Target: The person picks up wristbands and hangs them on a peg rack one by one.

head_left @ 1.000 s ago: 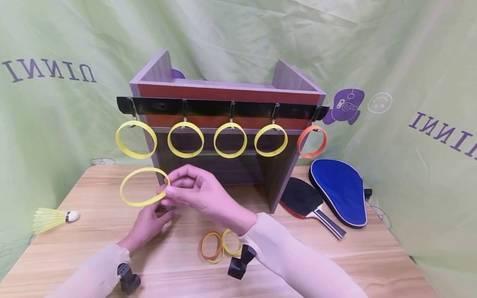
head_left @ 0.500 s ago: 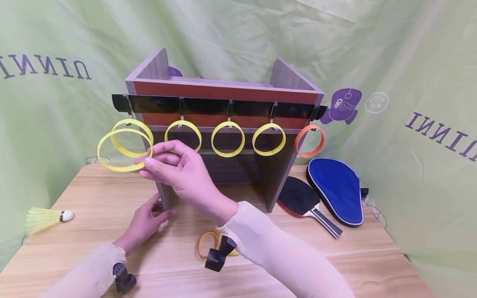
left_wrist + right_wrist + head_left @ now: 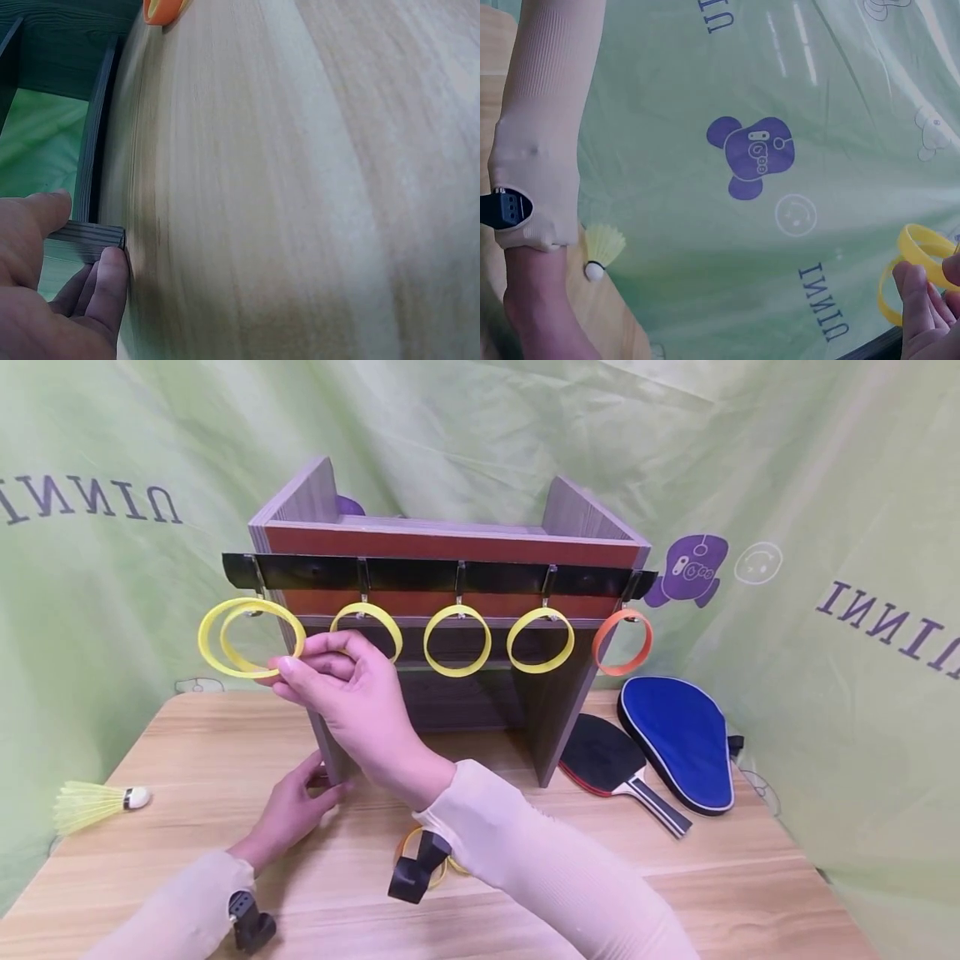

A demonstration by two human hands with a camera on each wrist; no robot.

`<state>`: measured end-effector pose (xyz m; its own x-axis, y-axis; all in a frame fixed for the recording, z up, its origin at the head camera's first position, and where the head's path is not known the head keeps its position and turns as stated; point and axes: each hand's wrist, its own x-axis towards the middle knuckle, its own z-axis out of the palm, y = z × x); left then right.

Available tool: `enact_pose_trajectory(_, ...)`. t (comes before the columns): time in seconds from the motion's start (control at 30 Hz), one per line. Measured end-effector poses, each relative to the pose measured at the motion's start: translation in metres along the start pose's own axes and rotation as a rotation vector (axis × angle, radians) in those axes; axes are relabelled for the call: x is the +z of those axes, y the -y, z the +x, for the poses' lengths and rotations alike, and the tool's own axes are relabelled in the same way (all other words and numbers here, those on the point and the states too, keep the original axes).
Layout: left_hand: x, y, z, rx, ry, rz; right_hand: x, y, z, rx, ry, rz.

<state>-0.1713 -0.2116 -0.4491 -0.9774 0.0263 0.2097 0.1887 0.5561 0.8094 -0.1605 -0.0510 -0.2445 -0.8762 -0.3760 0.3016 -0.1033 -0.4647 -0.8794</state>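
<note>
My right hand [image 3: 360, 702] pinches a yellow ring [image 3: 201, 635] between thumb and fingers at the left end of a black hook strip [image 3: 412, 574]. The held ring overlaps another yellow ring [image 3: 224, 643] hanging from the leftmost hook; both also show in the right wrist view. Further along hang more yellow rings, among them the middle one [image 3: 427, 643], and an orange ring [image 3: 597, 652] at the right end. My left hand [image 3: 288, 814] holds the lower front edge of the shelf's left side panel [image 3: 86, 235], thumb on one side and fingers on the other.
The strip runs across the front of a grey wooden shelf [image 3: 555, 710] on the table [image 3: 225, 735]. Several loose rings [image 3: 408, 837] lie in front, partly hidden by the right wrist camera. A shuttlecock [image 3: 97, 804] lies left; a table tennis bat [image 3: 600, 752] and blue case [image 3: 675, 735] lie right.
My right hand has raised the yellow ring up and leftward from below the strip to overlap the leftmost hanging ring. My left hand keeps its hold on the shelf panel.
</note>
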Motion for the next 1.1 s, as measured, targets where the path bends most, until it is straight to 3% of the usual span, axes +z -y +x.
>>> enact_pose_trajectory(0.2,-0.002,-0.002,-0.002,-0.032,0.015,0.012,-0.003,-0.004,-0.002,-0.008,-0.010,-0.079)
enact_pose_trajectory(0.53,-0.002,-0.002,-0.002,-0.029,0.010,-0.005,-0.014,-0.004,-0.004,-0.048,0.076,-0.219)
enact_pose_trajectory(0.8,-0.001,-0.001,-0.002,-0.037,0.022,-0.010,-0.023,-0.009,-0.011,-0.016,0.112,-0.237)
enact_pose_trajectory(1.1,-0.002,-0.001,-0.003,-0.030,0.013,0.016,-0.050,-0.012,-0.026,0.050,0.276,-0.353)
